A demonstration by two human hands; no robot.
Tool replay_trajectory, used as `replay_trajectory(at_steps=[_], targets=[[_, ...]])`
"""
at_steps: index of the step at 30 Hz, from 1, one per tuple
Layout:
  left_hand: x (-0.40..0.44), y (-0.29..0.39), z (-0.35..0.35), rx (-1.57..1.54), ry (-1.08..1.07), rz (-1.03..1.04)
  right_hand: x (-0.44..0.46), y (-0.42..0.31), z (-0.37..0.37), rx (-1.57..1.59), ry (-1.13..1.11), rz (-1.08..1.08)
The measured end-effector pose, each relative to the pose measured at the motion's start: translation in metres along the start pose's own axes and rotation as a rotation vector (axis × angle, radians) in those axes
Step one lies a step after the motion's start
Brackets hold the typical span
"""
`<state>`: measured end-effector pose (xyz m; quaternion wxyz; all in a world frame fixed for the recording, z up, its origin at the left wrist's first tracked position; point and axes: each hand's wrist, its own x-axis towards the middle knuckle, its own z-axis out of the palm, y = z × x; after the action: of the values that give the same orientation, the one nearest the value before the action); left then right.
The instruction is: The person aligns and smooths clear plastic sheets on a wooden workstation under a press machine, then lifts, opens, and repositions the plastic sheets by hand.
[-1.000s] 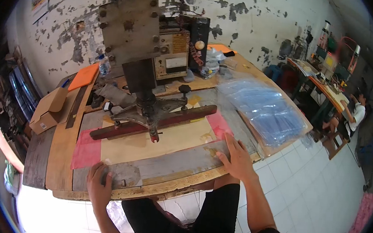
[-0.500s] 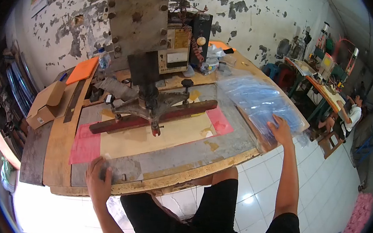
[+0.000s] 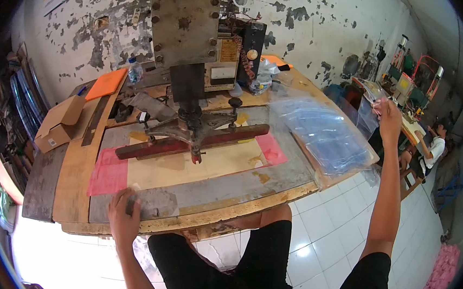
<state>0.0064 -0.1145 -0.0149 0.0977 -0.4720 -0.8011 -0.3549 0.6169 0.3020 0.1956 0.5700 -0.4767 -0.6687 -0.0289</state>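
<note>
My right hand (image 3: 388,123) is raised beyond the right end of the table, its fingers pinched on a clear plastic sheet (image 3: 365,118) that hangs to their left. Below and to the left lies a stack of clear plastic sheets (image 3: 322,135) on a board. At the table's front left edge, my left hand (image 3: 123,218) rests with curved fingers and the thumb apart from them. Near its fingertips is the pink left end (image 3: 108,175) of a pale panel (image 3: 185,173). Over that panel stands a press head with a long red-sided bar (image 3: 158,147).
A cardboard box (image 3: 59,123) and an orange sheet (image 3: 107,84) lie at the left. Behind the press are a control box (image 3: 221,62) and a plastic bottle (image 3: 135,70). Another person (image 3: 435,149) sits at a machine table at the far right.
My right hand has risen off the plastic stack, up and to the right, with a clear sheet in its fingers. My left hand stays at the table's front edge. The view has shifted slightly.
</note>
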Motion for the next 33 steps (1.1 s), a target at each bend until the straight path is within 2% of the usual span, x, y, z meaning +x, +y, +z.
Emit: replay_trajectory(at_steps=[2, 4, 5, 6, 7, 8, 10, 13, 14, 15, 16, 18, 20, 22, 24, 25, 26, 28, 30, 31, 33], targets=[[-0.001, 0.007, -0.002, -0.032, 0.015, -0.040, -0.008, -0.066, -0.021, -0.077, -0.040, 0.004], [0.000, 0.014, 0.000, -0.057, 0.030, -0.080, -0.026, -0.124, -0.038, 0.260, -0.071, 0.039], [0.000, 0.018, 0.002, -0.150, 0.095, -0.024, -0.031, -0.144, -0.047, 0.262, -0.070, 0.041], [-0.001, 0.024, 0.003, -0.239, 0.160, 0.033, -0.037, -0.161, -0.055, 0.434, -0.063, 0.040], [-0.004, 0.040, 0.005, -0.264, 0.137, 0.073, -0.040, -0.177, -0.063, 0.606, -0.057, 0.039], [-0.010, 0.062, 0.009, -0.290, 0.117, 0.113, -0.042, -0.190, -0.069, 0.612, -0.059, 0.037], [-0.024, 0.110, 0.016, -0.370, -0.029, 0.273, -0.043, -0.214, -0.080, 0.873, -0.211, -0.132], [-0.033, 0.189, 0.028, -0.655, -0.354, 0.555, -0.043, -0.252, -0.077, 0.987, -0.312, -0.164], [-0.036, 0.219, 0.025, -0.766, -0.388, 0.585, -0.045, -0.265, -0.073, 1.056, -0.352, -0.162], [-0.041, 0.244, 0.024, -0.877, -0.420, 0.615, -0.046, -0.274, -0.069, 1.134, -0.475, -0.162], [-0.051, 0.265, 0.028, -0.878, -0.413, 0.611, -0.051, -0.284, -0.064, 1.135, -0.481, -0.166], [-0.066, 0.291, 0.034, -1.039, -0.233, 0.636, -0.059, -0.298, -0.056, 1.145, -0.447, -0.098], [-0.076, 0.287, 0.038, -0.962, -0.297, 0.590, -0.059, -0.299, -0.058, 1.141, -0.466, -0.128], [-0.077, 0.280, 0.047, -0.884, -0.365, 0.542, -0.055, -0.301, -0.060, 1.062, -0.263, -0.201], [-0.072, 0.265, 0.053, -1.072, -0.543, 0.202, -0.051, -0.299, -0.065, 1.041, -0.207, -0.222], [-0.066, 0.262, 0.039, -1.131, -0.484, 0.015, -0.050, -0.300, -0.066, 1.021, -0.144, -0.245], [-0.057, 0.254, 0.029, -1.127, -0.479, 0.006, -0.051, -0.303, -0.066, 1.028, -0.151, -0.242], [-0.039, 0.238, 0.015, -0.685, -0.320, 0.354, -0.053, -0.310, -0.065, 1.098, -0.058, -0.236], [-0.031, 0.227, 0.014, -0.770, -0.397, 0.361, -0.053, -0.310, -0.066, 1.086, -0.087, -0.255], [-0.029, 0.220, 0.021, -0.610, -0.238, 0.549, -0.054, -0.313, -0.064, 1.061, -0.067, -0.275], [-0.025, 0.208, 0.035, -0.440, -0.078, 0.726, -0.053, -0.316, -0.064, 1.038, -0.049, -0.295]])
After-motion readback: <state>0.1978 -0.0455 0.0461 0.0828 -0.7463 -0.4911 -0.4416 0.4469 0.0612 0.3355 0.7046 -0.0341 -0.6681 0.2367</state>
